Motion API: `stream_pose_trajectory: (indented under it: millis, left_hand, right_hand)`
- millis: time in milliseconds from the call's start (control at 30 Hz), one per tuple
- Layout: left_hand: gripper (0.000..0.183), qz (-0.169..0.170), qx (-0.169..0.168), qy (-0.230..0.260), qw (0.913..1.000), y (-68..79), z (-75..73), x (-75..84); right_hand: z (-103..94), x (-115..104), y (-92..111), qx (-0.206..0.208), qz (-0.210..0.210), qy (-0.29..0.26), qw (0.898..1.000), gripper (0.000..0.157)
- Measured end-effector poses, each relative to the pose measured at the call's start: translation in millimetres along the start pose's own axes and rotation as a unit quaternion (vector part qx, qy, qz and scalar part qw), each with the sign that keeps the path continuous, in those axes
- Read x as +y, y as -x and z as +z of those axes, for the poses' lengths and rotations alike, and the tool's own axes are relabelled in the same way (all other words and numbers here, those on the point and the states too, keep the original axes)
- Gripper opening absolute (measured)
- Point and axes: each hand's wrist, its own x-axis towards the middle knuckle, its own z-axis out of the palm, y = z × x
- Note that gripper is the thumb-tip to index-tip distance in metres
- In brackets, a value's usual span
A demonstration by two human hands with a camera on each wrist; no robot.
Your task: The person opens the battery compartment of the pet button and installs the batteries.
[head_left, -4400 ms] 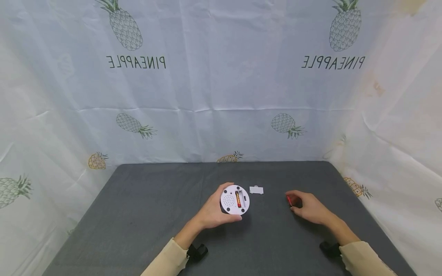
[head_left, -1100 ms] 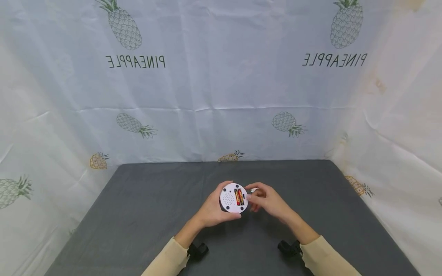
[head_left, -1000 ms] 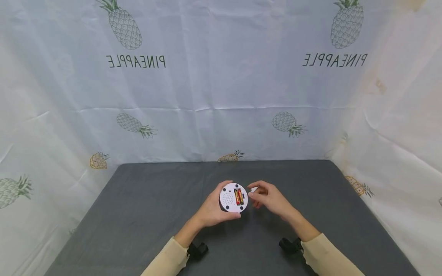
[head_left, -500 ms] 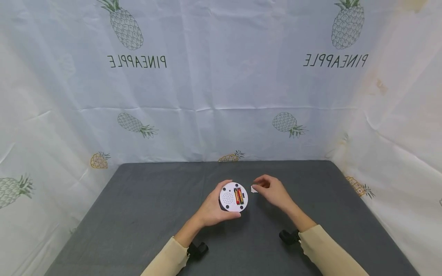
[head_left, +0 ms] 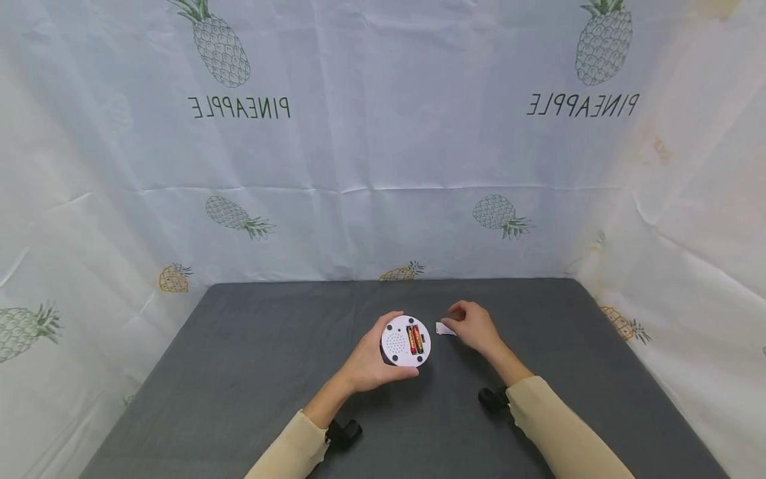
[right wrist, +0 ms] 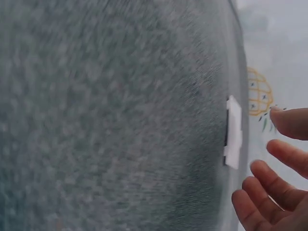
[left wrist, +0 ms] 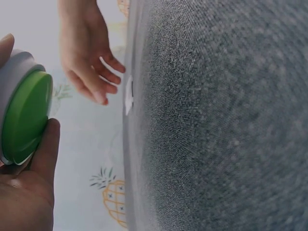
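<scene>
My left hand point(head_left: 372, 362) grips a round button device by its rim. Facing up is the device's white underside point(head_left: 395, 346), with speaker holes and dark round feet. Two red-and-gold batteries point(head_left: 415, 339) lie side by side in its uncovered compartment. A domed green top point(left wrist: 29, 115) shows on the other side in the left wrist view. My right hand point(head_left: 475, 327) hovers at the white battery cover point(head_left: 444, 328), hiding part of it. In the right wrist view its fingers point(right wrist: 272, 185) are spread and loosely bent, apart from the cover point(right wrist: 233, 132), which lies flat on the table.
A dark grey cloth covers the table point(head_left: 269, 372). White curtains point(head_left: 383, 133) printed with pineapples hang behind it and at both sides. Black wrist cameras point(head_left: 344, 436) sit on both wrists, low over the table.
The battery my right hand held earlier now sits in the compartment beside the other. My right hand has since moved right and back, from the device to the cover. My left hand stays put.
</scene>
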Motion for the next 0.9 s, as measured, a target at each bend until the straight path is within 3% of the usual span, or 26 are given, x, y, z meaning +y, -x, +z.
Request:
stream_pose_trajectory:
  millis: [400, 900]
  left_hand:
    - [0.1, -0.006, -0.003, -0.007, 1.0, 0.7, 1.0, -1.6]
    - [0.099, -0.007, -0.001, 0.002, 1.0, 0.5, 0.7, -1.1]
  right_hand:
    - [8.4, 8, -7, -0.02, 0.0, 0.053, 0.998, 0.03]
    - [1.6, 15, 0, -0.027, -0.024, 0.004, 0.999, 0.019]
